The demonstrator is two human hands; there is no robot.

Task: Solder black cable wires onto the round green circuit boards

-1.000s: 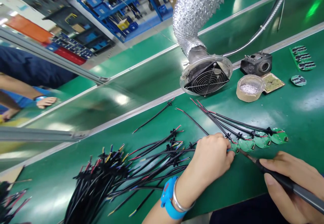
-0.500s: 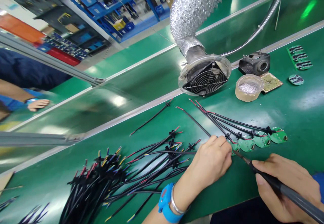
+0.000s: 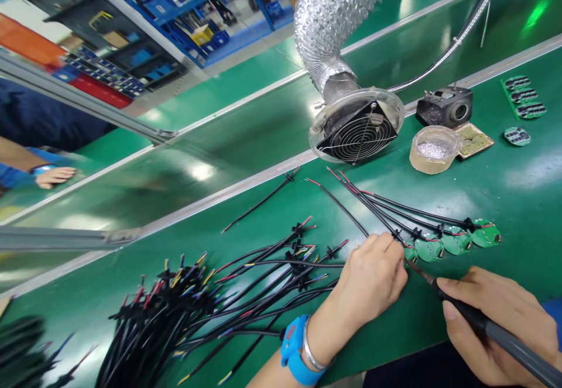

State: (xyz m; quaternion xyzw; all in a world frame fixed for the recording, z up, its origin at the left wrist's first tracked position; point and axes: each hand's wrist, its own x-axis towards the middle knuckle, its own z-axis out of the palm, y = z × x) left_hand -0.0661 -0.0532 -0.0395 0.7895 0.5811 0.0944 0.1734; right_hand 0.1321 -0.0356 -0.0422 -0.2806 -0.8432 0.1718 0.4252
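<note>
My left hand [image 3: 377, 274] is closed at the left end of a row of round green circuit boards [image 3: 429, 250]. A black cable [image 3: 345, 208] with a stripped red end runs into its fingers; the fingertips are hidden from me. In my right hand [image 3: 504, 312] is a soldering iron [image 3: 468, 313], gripped like a pen. Its tip meets the lower edge of the leftmost board [image 3: 410, 254], which the left hand partly covers. Several black cables [image 3: 395, 208] fan out from the boards, their red wires lying on them.
Bundles of black cables [image 3: 149, 318] lie left of my hands. Behind the boards hang a fume extractor [image 3: 362, 133] and its foil duct [image 3: 331, 31]. A round tub [image 3: 434, 151], a sponge [image 3: 475, 140] and a black iron holder [image 3: 443, 107] stand at right. Another person's hand [image 3: 56, 176] rests far left.
The view has shifted slightly. Both hands keep nearly the same pose, the iron's tip still at the leftmost board. A dark blurred cable bundle now appears at the lower left edge.
</note>
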